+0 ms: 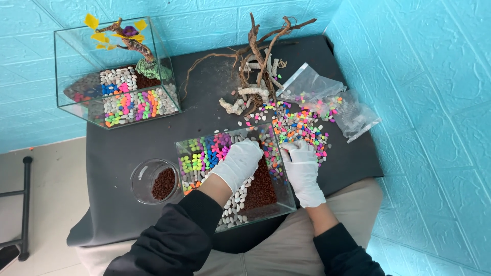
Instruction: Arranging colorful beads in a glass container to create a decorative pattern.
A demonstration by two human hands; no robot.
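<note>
A square glass tank [286, 207] stands in front of me on a black cloth, filled with bands of coloured pebbles [202, 153], white pebbles and brown gravel [261, 190]. My left hand [238, 162], in a white glove, reaches down inside the tank over the pebbles. My right hand [303, 168], also gloved, rests on the tank's right wall with its fingers curled near the far corner. Whether either hand pinches a pebble is hidden. A loose heap of mixed coloured pebbles [299, 128] lies just beyond the tank.
A glass cup [142, 176] with brown gravel stands left of the tank. A second glass tank [66, 71] with pebbles and a small tree sits at the back left. Driftwood branches [258, 61] and clear plastic bags [353, 115] lie at the back right. Blue walls enclose the table.
</note>
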